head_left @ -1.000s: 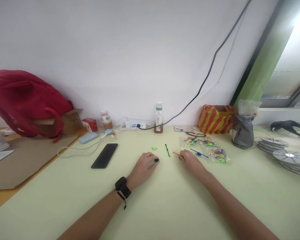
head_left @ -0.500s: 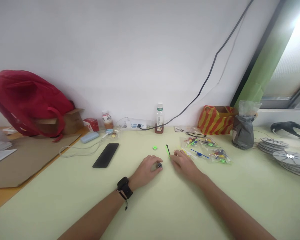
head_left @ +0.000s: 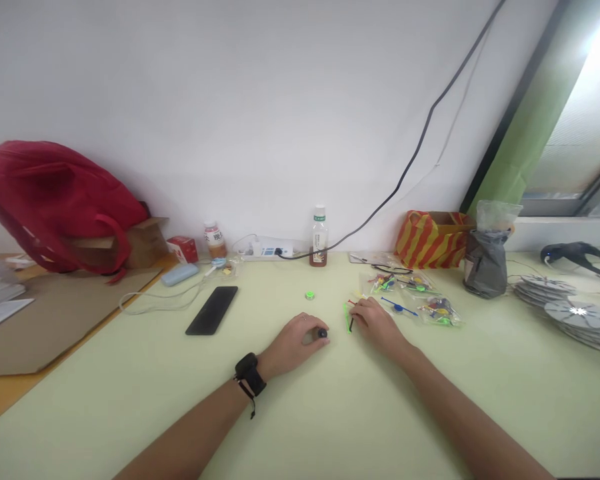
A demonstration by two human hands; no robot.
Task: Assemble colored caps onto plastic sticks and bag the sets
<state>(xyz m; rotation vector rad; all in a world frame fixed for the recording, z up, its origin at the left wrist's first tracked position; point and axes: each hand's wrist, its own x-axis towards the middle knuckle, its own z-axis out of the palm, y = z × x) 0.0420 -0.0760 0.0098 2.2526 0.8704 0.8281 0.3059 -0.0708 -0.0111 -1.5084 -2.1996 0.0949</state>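
My left hand (head_left: pixel 300 341) rests on the table with a small round black piece (head_left: pixel 322 333) pinched between thumb and forefinger. To its right, the fingers of my right hand (head_left: pixel 377 327) are closed on a thin black plastic stick (head_left: pixel 351 325), whose lower end shows below the fingertips. A bright green stick (head_left: pixel 347 317) lies just left of those fingers. The tip of a red stick (head_left: pixel 351 303) shows beside them, partly hidden by the hand. Beyond both hands sits a small round green piece (head_left: pixel 310 295).
Clear bags of coloured plastic parts (head_left: pixel 440 311) and a blue stick with a round middle (head_left: pixel 399 308) lie right of my right hand. A black phone (head_left: pixel 212 311) lies at left. A bottle (head_left: pixel 319 237) stands by the wall. Stacked grey discs (head_left: pixel 583 320) are far right.
My right hand has shifted slightly right, and the black stick has come nearer and turned, its end now below the fingers. The black piece in my left hand has tilted and moved slightly right.
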